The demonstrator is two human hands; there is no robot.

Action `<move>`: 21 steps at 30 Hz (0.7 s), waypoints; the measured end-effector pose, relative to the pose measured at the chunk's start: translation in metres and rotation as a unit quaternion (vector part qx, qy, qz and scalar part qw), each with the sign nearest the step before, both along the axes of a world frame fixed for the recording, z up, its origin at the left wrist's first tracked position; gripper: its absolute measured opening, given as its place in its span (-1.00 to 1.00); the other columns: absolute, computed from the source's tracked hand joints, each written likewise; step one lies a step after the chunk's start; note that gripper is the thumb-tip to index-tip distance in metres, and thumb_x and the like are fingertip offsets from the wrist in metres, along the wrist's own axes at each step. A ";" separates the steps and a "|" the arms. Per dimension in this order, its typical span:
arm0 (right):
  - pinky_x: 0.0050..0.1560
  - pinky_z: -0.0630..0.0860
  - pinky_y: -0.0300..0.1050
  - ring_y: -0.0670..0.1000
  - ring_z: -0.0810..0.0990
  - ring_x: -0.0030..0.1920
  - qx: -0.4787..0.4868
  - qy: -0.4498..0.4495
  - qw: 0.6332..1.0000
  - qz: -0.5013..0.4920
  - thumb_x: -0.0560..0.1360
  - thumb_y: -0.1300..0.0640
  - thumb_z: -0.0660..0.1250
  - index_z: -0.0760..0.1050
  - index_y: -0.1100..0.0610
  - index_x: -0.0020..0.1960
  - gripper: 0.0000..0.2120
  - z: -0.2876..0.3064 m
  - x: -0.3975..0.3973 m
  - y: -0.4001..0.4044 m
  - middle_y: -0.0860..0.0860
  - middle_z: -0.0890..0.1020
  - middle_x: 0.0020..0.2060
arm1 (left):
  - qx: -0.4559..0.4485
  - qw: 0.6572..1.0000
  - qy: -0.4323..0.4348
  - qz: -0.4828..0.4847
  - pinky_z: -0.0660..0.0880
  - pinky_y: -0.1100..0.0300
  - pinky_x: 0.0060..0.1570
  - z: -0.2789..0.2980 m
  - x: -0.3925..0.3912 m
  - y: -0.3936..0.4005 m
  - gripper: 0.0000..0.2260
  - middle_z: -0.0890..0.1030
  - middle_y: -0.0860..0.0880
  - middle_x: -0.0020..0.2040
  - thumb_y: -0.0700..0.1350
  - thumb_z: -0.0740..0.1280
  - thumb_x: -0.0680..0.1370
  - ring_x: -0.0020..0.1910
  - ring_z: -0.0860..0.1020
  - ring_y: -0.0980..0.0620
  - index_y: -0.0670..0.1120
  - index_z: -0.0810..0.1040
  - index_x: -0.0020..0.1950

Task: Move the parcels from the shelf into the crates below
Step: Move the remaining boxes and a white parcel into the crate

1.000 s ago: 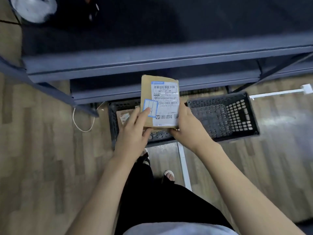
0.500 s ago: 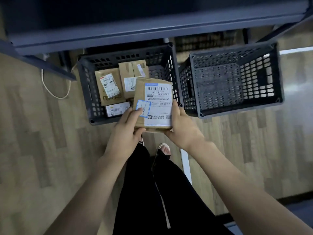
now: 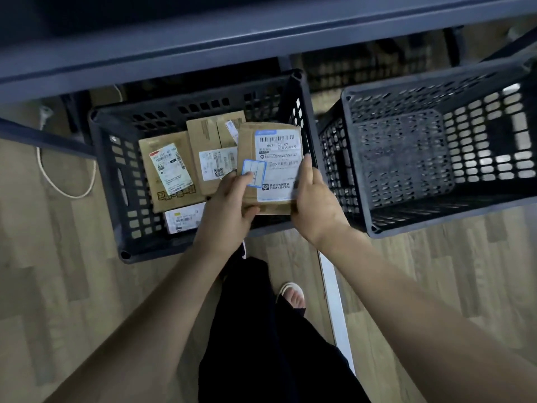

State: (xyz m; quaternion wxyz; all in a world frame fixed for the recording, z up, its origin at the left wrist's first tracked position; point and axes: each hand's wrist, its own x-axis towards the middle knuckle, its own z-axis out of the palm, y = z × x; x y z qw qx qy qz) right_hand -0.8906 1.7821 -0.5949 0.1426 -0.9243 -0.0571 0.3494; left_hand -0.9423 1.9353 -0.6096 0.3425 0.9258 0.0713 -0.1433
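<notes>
Since the earlier frame, we have carried the parcel (image 3: 273,167) further down and forward, so that it now sits over the right part of the left crate (image 3: 113,175) rather than at that crate's near edge, and both crates fill more of the view. We hold the parcel with both hands: the left hand (image 3: 229,205) grips its lower left corner, thumb pressed on the small blue-bordered sticker (image 3: 253,173), and the right hand (image 3: 315,205) clamps the right edge, fingers (image 3: 307,167) laid up along the side of the white shipping label (image 3: 277,164). The parcel faces label-up and is slightly tilted; whether its underside touches anything below cannot be told. Three brown parcels already lie in the left crate — one with a slanted white label (image 3: 168,170) on the left, one with a taped top (image 3: 215,146) beside it and partly under the held parcel, and a small one with a white label (image 3: 183,219) at the near wall. The right crate (image 3: 357,158) stands just beside the left one, and only its mesh bottom shows inside. A grey shelf (image 3: 203,45) crosses the top of the view above both crates. A white cable (image 3: 58,187) loops on the wooden floor (image 3: 52,286) to the left. Below the hands we see black trousers (image 3: 261,344) and a sandalled foot (image 3: 292,295).
</notes>
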 end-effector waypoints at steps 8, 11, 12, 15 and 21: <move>0.21 0.35 -0.09 0.19 0.36 0.32 -0.002 -0.025 0.999 -0.038 0.48 0.35 0.24 -0.33 0.33 0.50 -0.14 -0.088 0.017 -0.003 0.21 0.17 0.42 | -0.003 0.998 -0.020 -0.065 0.37 0.07 0.24 -0.089 0.025 0.005 -0.48 0.38 -0.14 0.39 -0.28 0.39 0.47 0.33 0.40 -0.14 -0.17 0.36 0.42; 0.17 0.38 -0.10 0.18 0.38 0.29 -0.003 -0.045 0.998 -0.053 0.46 0.36 0.29 -0.36 0.35 0.48 -0.09 -0.120 0.030 -0.002 0.22 0.14 0.43 | -0.010 0.995 -0.040 -0.087 0.33 0.10 0.28 -0.116 0.043 0.004 -0.47 0.37 -0.12 0.41 -0.29 0.36 0.50 0.35 0.38 -0.12 -0.16 0.33 0.45; 0.13 0.39 -0.11 0.18 0.40 0.27 0.002 -0.055 0.997 -0.059 0.46 0.37 0.29 -0.36 0.36 0.48 -0.09 -0.130 0.035 0.000 0.22 0.14 0.42 | -0.004 0.996 -0.042 -0.084 0.29 0.13 0.31 -0.126 0.049 0.004 -0.47 0.35 -0.11 0.43 -0.29 0.34 0.51 0.37 0.36 -0.10 -0.14 0.31 0.46; 0.12 0.41 -0.12 0.17 0.42 0.25 0.001 -0.089 0.994 -0.063 0.46 0.33 0.34 -0.36 0.37 0.48 -0.05 -0.163 0.049 0.005 0.23 0.14 0.41 | 0.010 0.996 -0.055 -0.076 0.28 0.09 0.35 -0.157 0.066 0.004 -0.48 0.34 -0.12 0.44 -0.25 0.34 0.52 0.38 0.35 -0.13 -0.10 0.31 0.47; 0.23 0.37 -0.09 0.19 0.30 0.35 -0.044 -0.145 0.988 -0.005 0.48 0.31 0.27 -0.36 0.38 0.47 -0.11 -0.214 0.065 0.019 0.25 0.08 0.42 | 0.169 0.971 -0.041 -0.161 0.39 -0.01 0.19 -0.210 0.085 0.010 -0.53 0.52 -0.16 0.23 -0.06 0.42 0.46 0.34 0.33 -0.15 -0.12 0.40 0.32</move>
